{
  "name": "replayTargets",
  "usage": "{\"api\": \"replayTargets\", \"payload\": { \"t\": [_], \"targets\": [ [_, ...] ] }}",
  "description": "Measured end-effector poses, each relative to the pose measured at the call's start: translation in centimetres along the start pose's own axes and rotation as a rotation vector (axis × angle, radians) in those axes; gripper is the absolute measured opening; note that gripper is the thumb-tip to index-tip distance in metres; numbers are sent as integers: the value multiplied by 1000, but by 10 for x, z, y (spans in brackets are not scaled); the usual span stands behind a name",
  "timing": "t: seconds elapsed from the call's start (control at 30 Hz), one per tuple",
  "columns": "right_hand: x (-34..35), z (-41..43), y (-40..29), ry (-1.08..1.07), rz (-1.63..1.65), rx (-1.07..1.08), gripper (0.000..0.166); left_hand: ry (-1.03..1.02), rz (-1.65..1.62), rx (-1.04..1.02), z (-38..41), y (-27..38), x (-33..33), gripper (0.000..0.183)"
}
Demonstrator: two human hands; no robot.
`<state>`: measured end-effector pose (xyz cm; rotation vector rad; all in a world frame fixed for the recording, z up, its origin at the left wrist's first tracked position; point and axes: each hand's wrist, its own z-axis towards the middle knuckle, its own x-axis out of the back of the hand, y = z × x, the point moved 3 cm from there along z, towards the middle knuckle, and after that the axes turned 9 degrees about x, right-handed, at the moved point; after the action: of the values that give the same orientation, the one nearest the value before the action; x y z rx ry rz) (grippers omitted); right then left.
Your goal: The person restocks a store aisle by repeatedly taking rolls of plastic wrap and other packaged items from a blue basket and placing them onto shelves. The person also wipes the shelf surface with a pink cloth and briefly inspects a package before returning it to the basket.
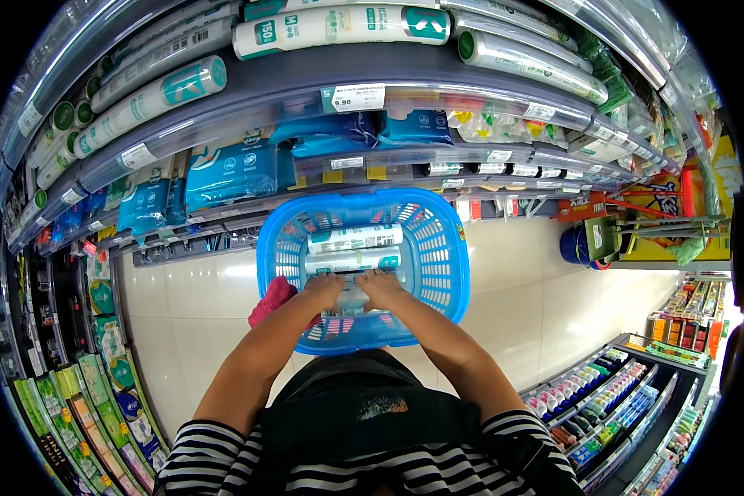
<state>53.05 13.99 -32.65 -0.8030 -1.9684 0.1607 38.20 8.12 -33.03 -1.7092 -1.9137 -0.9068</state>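
A blue plastic basket [456, 273] with slotted walls is directly before me, close to the shelves. Inside it, two white and green wrapped rolls [354, 238] lie side by side, crosswise. Nearer to me is another wrapped roll [349, 299], partly hidden by my hands. My left hand [324, 290] grips its left end, and my right hand [381, 289] has hold of the right end. A pink cloth [274, 302] hangs over the basket's near left rim, beside my left forearm.
Shelves ahead carry more wrapped rolls [341, 28] and blue packs [232, 170]. Packaged goods [68, 409] line the left side. On the right, a dark blue bucket [574, 245] is near the shelf end. Behind it, on the lower right, stands a rack of bottles [589, 397]. Pale floor tiles [508, 304] surround the basket.
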Motion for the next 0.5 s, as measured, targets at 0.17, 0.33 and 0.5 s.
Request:
{"api": "replayTargets", "payload": {
  "t": [0.17, 0.33, 0.5],
  "targets": [
    [3, -5, 23, 62, 153, -7, 69, -11, -195, -35, 0, -12, 26, 64],
    [57, -28, 38, 53, 370, -1, 59, -79, -479, -100, 0, -28, 63, 66],
    [85, -39, 48, 55, 842, 13, 44, -41, -474, -117, -39, -16, 121, 73]
  ]
}}
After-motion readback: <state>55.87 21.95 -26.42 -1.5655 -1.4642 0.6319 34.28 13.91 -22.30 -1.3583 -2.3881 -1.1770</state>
